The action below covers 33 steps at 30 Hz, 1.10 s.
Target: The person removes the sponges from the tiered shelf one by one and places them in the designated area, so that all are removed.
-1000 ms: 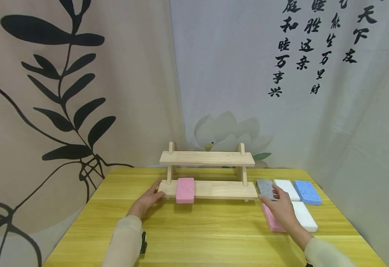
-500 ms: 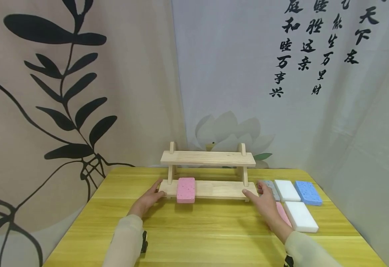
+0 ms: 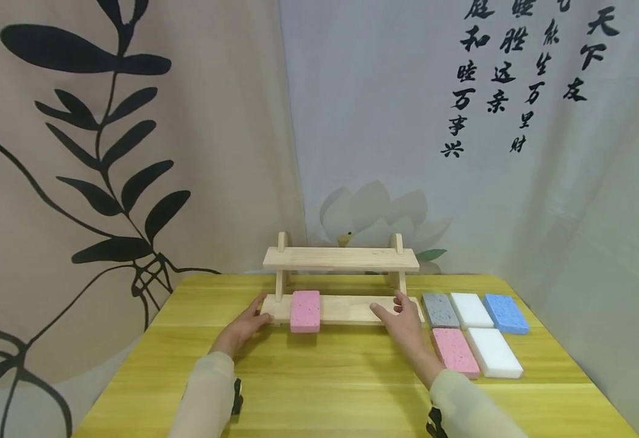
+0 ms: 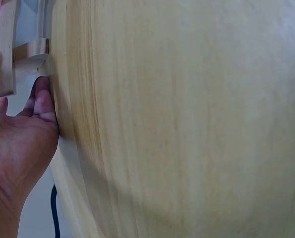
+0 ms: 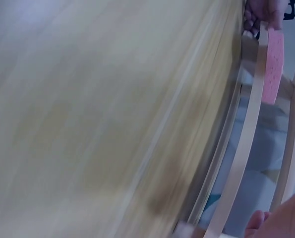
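A two-tier wooden rack stands at the back of the table, with one speckled pink sponge lying across the left part of its lower board. At that board's left end, my left hand grips the wood, thumb at the front. In the left wrist view, the fingers of the left hand reach around the board's end. My right hand is over the right part of the lower board, thumb and fingers spread, holding nothing. The right wrist view catches only part of the right hand at its lower corner.
Right of the rack lie a grey sponge, a white one and a blue one. Nearer the front are a second pink sponge and another white block. A printed cloth hangs behind the table.
My right hand has moved left from over the sponges to the rack's lower board, uncovering the grey and pink sponges. The left hand and the rack have stayed put.
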Motion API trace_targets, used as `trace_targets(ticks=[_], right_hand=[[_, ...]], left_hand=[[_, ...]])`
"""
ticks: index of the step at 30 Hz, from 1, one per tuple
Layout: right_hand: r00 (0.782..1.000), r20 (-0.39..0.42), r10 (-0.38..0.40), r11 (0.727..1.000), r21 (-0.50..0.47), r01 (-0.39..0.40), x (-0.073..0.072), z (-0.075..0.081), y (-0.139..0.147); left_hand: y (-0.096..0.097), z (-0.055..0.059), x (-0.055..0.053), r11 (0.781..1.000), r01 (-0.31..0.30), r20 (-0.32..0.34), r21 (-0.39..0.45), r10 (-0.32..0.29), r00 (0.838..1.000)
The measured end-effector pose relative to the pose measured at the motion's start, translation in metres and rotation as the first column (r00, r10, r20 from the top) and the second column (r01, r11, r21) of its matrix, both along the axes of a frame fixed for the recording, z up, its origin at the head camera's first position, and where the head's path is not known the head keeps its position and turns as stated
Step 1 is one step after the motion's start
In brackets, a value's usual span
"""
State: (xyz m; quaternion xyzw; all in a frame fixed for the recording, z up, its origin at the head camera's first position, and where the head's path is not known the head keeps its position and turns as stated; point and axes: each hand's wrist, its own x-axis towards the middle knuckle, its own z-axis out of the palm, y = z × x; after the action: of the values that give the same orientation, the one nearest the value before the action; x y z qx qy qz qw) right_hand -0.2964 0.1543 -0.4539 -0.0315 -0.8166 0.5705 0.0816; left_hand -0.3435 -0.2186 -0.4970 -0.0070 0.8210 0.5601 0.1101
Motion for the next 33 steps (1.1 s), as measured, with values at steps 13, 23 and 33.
trace_targets(ticks=[13, 23, 33], right_hand=[[1.0, -0.009, 0.006, 0.996, -0.09, -0.007, 0.003, -0.005, -0.074], [0.998, -0.045, -0.04, 0.998, -0.047, 0.038, 0.009, -0.017, -0.12], [0.987, -0.058, -0.148, 0.987, 0.061, 0.151, 0.015, -0.03, -0.157]], left_hand=[[0.0, -0.001, 0.001, 1.0, -0.014, 0.004, -0.007, 0.014, 1.0], [0.0, -0.004, -0.002, 1.0, -0.017, 0.001, 0.005, 0.017, 1.0], [-0.001, -0.004, 0.001, 1.0, -0.006, -0.019, -0.014, 0.006, 1.0]])
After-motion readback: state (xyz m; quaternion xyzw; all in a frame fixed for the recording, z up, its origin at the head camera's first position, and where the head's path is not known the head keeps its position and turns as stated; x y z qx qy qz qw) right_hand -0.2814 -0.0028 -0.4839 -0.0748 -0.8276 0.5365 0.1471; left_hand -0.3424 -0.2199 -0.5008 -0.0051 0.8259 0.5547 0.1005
